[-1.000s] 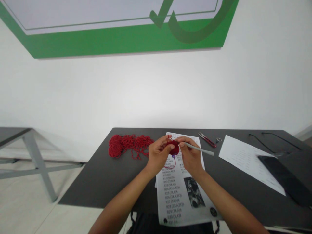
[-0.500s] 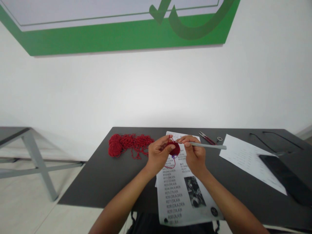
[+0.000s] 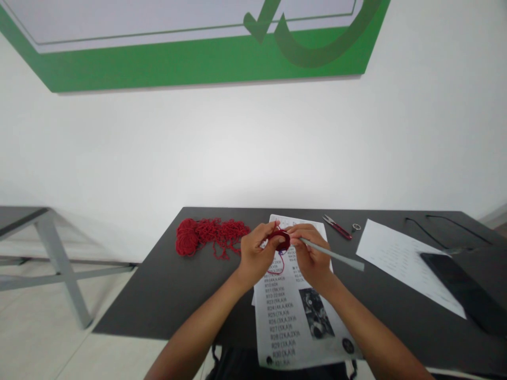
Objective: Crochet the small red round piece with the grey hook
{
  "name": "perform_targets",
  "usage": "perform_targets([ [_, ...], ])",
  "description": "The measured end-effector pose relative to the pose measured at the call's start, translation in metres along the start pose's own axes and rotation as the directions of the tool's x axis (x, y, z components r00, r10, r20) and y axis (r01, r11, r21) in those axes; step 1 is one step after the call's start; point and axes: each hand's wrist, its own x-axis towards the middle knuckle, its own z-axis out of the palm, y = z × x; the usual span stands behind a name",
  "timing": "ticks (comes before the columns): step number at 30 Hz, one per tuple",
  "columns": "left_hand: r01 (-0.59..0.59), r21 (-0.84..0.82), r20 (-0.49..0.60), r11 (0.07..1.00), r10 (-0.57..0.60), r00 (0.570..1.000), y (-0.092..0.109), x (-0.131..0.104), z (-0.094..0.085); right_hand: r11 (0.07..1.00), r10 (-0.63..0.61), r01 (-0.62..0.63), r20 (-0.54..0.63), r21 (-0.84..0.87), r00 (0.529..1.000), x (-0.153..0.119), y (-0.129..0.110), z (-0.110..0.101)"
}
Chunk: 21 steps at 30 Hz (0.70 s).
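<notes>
My left hand (image 3: 255,248) is closed on a small round piece of red crochet work (image 3: 282,241), its thumb across the near face. A strand of red yarn runs up around the left fingers, and a purple bit of thread (image 3: 281,253) hangs at the lower edge. In my closed right hand (image 3: 311,250) is a crochet hook with a grey handle (image 3: 336,256), slanting down to the right. The hook's tip is hidden at the crochet piece, where the right fingertips meet it. Left of my hands lies a loose heap of red yarn (image 3: 222,235) with a wound ball (image 3: 187,237).
Under my hands a printed pattern sheet (image 3: 285,322) lies on the dark table (image 3: 158,301). To the right are red-handled snips (image 3: 338,228), a small ring (image 3: 356,227), another paper (image 3: 407,269), eyeglasses (image 3: 455,248) and a black phone (image 3: 461,287).
The hook's handle has swung from nearly level to slanting down right as my right hand turned. The crochet piece has tilted and my right fingers have come closer to it.
</notes>
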Motion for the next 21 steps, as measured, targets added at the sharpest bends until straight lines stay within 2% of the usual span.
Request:
perform_targets([
  [3,-0.078,0.079,-0.012,0.994,0.079,0.997,0.001,0.000,-0.001,0.990,-0.080,0.086,0.057,-0.111,0.995,-0.004,0.002,0.001],
  [6,-0.021,0.053,-0.013,0.998,0.021,1.000,-0.001,-0.002,0.003,0.958,-0.154,0.176,0.115,-0.224,0.981,-0.007,0.005,0.001],
  [8,0.112,-0.064,-0.024,0.992,-0.114,0.993,-0.002,-0.005,0.009,0.918,-0.228,0.263,0.151,-0.296,0.962,-0.007,0.006,0.001],
  [9,0.204,-0.172,-0.044,0.964,-0.214,0.976,-0.003,-0.006,0.012,0.891,-0.262,0.308,0.176,-0.334,0.949,-0.007,0.006,0.000],
  [11,0.370,-0.425,-0.015,0.826,-0.416,0.909,-0.002,-0.007,0.018,0.830,-0.312,0.381,0.228,-0.407,0.922,-0.006,0.007,-0.001],
  [13,0.458,-0.604,0.074,0.652,-0.526,0.847,-0.001,-0.006,0.021,0.795,-0.324,0.408,0.254,-0.449,0.911,-0.006,0.009,-0.002],
  [15,0.506,-0.680,0.173,0.531,-0.555,0.814,0.001,-0.005,0.023,0.811,-0.303,0.376,0.228,-0.447,0.925,-0.007,0.012,-0.002],
  [17,0.531,-0.695,0.232,0.484,-0.548,0.804,0.000,-0.003,0.021,0.870,-0.248,0.291,0.157,-0.397,0.956,-0.008,0.014,0.000],
  [19,0.520,-0.687,0.231,0.507,-0.526,0.819,-0.003,-0.001,0.018,0.946,-0.147,0.168,0.096,-0.278,0.984,-0.007,0.013,0.002],
  [21,0.477,-0.639,0.185,0.603,-0.482,0.857,-0.007,0.001,0.012,0.992,-0.020,0.032,0.097,-0.125,0.995,-0.004,0.010,0.002],
])
